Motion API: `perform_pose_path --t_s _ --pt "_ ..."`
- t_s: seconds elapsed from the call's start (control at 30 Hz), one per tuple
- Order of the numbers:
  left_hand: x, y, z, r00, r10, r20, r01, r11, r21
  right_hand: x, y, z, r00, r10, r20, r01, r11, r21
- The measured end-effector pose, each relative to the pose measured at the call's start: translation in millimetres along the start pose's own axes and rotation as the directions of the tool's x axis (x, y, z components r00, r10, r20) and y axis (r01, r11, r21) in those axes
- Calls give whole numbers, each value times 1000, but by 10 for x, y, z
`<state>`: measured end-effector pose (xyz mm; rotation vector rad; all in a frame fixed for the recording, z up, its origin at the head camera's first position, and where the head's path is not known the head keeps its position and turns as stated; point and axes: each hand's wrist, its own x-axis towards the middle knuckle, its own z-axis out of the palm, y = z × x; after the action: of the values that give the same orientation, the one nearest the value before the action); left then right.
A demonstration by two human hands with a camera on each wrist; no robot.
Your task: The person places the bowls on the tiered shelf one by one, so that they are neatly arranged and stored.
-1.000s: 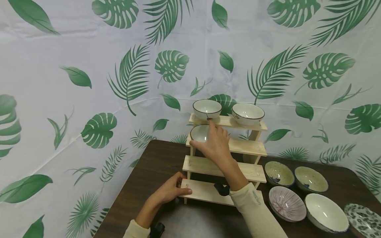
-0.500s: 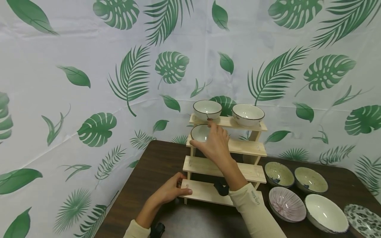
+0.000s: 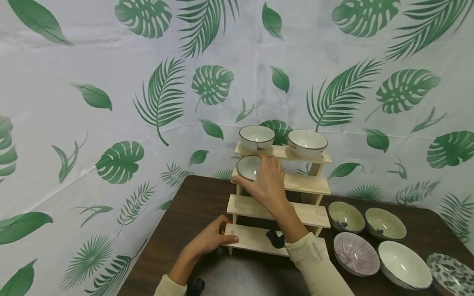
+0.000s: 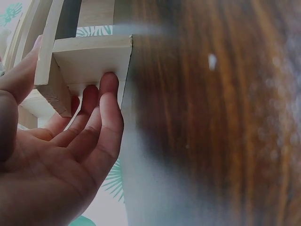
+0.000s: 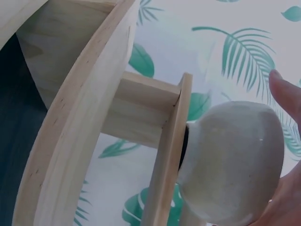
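Note:
A white bowl with a dark rim (image 3: pixel 247 167) sits at the left end of the second step from the top of a wooden tiered stand (image 3: pixel 274 206). My right hand (image 3: pixel 268 185) is spread around the bowl's near and right side. In the right wrist view the thumb (image 5: pixel 286 94) stands apart from the bowl (image 5: pixel 235 165), while the other fingers lie close to its far side, partly hidden. My left hand (image 3: pixel 211 236) grips the left end of the lowest step, thumb on top and fingertips (image 4: pixel 109 84) against the underside.
Two more white dark-rimmed bowls, a left one (image 3: pixel 257 137) and a right one (image 3: pixel 307 144), stand on the top step. On the dark table (image 3: pixel 159 250), right of the stand, are several bowls, including a purple-streaked one (image 3: pixel 356 254) and a patterned one (image 3: pixel 451 271). A leaf-print cloth (image 3: pixel 111 123) hangs behind.
My right index finger has come down from near the upper left bowl, and the right thumb has spread outward to the left. The bowl and my left hand stay in place.

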<state>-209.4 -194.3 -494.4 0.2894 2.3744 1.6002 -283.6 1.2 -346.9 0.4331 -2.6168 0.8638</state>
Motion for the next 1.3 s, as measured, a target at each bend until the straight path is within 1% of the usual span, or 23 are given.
perform_pose_path --t_s 0.13,0.3,0.47,0.67,0.97,1.3 --pt "-10 5 5 1000 11 1 -11 1000 13 -98 15 -58 1000 -11 -8 11 1000 12" --pt "-24 -13 16 1000 21 6 -21 1000 -14 -275 49 -150 1000 -13 22 12 1000 27" --pt "-28 -19 28 1000 17 -3 -17 999 -28 -437 106 -224 999 -11 46 9 999 47" --pt "-22 -34 25 1000 15 -3 -15 999 -31 -578 166 -304 998 0 67 -3 999 52" --pt "-7 -21 53 999 21 -25 -22 1000 -14 -736 246 -423 998 22 53 -24 999 32" --pt "2 -26 59 999 20 -51 -19 1000 21 -913 336 -580 999 -16 39 16 1000 1"
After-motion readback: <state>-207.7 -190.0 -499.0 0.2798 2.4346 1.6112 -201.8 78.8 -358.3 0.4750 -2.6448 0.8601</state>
